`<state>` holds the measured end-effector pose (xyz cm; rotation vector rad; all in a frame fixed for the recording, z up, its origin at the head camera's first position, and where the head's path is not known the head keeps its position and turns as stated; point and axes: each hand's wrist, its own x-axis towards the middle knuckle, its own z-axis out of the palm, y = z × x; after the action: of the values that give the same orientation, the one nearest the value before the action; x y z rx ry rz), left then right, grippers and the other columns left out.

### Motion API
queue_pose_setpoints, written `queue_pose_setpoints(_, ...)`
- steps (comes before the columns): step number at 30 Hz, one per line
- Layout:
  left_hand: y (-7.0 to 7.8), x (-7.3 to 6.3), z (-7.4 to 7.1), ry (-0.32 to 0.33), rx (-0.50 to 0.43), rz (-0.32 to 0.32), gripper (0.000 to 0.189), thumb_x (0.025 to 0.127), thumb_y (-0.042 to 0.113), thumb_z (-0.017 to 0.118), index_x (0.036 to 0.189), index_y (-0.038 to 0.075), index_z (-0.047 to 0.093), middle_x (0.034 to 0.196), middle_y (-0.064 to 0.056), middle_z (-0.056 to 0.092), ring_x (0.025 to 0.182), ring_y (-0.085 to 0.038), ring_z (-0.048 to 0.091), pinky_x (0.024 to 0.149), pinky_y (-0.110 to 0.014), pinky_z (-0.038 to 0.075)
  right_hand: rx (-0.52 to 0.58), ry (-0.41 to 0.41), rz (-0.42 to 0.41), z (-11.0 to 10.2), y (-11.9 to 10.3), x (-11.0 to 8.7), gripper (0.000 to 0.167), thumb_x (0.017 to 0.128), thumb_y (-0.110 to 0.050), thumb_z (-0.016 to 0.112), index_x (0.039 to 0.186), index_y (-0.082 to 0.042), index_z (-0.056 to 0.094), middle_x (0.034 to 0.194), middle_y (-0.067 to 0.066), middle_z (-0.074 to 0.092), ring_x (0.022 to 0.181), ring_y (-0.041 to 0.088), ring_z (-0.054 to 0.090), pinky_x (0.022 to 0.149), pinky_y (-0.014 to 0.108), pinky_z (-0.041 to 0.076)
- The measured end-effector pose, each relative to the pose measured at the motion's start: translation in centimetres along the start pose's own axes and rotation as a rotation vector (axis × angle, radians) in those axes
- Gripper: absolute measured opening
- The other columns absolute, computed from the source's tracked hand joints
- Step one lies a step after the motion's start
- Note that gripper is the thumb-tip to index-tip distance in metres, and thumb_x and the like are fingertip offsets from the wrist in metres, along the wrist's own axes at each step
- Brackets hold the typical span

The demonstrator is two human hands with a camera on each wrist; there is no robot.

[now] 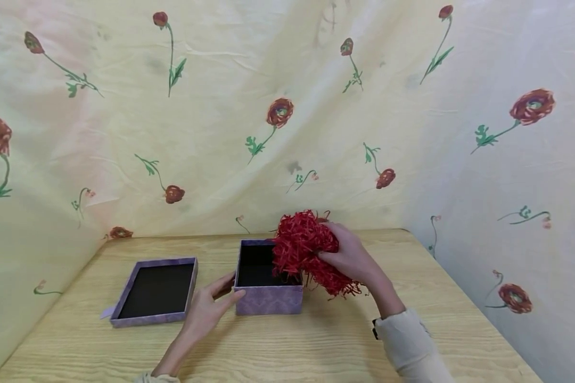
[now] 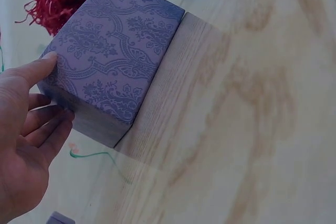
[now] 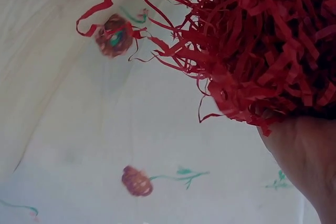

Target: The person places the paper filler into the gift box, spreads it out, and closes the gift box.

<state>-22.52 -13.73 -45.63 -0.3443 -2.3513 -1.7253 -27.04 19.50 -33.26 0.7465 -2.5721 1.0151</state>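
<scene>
A purple patterned gift box (image 1: 268, 301) with a black inside stands uncovered on the table. My left hand (image 1: 206, 308) holds its near left corner, the thumb on the front wall and the fingers along the left side, as the left wrist view also shows at the box (image 2: 118, 51). Over the right part of the opening, my right hand (image 1: 347, 252) grips a big bundle of red shredded paper (image 1: 299, 242). Loose strands stick out on all sides and hang past the box's right wall. In the right wrist view the shredded paper (image 3: 262, 45) hides most of the fingers.
The box's lid (image 1: 155, 290) lies to the left with its black inside up, a pale ribbon tab (image 1: 107, 313) at its left edge. A flowered cloth (image 1: 220, 133) hangs behind and at both sides of the wooden table (image 1: 278, 351).
</scene>
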Motion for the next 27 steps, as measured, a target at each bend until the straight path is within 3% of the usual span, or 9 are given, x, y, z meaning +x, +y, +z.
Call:
queue_pose_setpoints(8, 0.2, 0.2, -0.1, -0.001, -0.006, -0.002, 0.057, 0.094, 0.025, 0.079, 0.144, 0.004, 0.062, 0.136, -0.017, 0.065, 0.12, -0.035, 0.065, 0.096, -0.044, 0.055, -0.083, -0.088, -0.028, 1.8, -1.3, 2.5, 0.062, 0.086, -0.008, 0.079, 0.143, 0.0, 0.056, 0.131, 0.02, 0.06, 0.12, 0.038, 0.059, 0.1, 0.057, 0.049)
queue_pose_setpoints(15, 0.6, 0.2, -0.2, -0.012, -0.025, 0.006, 0.055, 0.095, 0.024, 0.078, 0.144, 0.003, 0.062, 0.138, -0.02, 0.063, 0.12, -0.036, 0.065, 0.097, -0.047, 0.055, -0.106, -0.181, 0.02, 3.2, -2.5, 3.5, 0.069, 0.09, -0.01, 0.078, 0.152, -0.001, 0.048, 0.149, 0.024, 0.05, 0.136, 0.044, 0.049, 0.106, 0.059, 0.045)
queue_pose_setpoints(27, 0.4, 0.3, -0.1, 0.006, 0.005, 0.004, 0.056, 0.094, 0.025, 0.079, 0.144, 0.005, 0.062, 0.138, -0.018, 0.063, 0.118, -0.035, 0.067, 0.095, -0.045, 0.056, -0.2, -0.259, 0.04, 5.9, -3.5, 4.7, 0.065, 0.09, -0.016, 0.081, 0.148, -0.007, 0.054, 0.146, 0.02, 0.053, 0.128, 0.038, 0.057, 0.103, 0.054, 0.049)
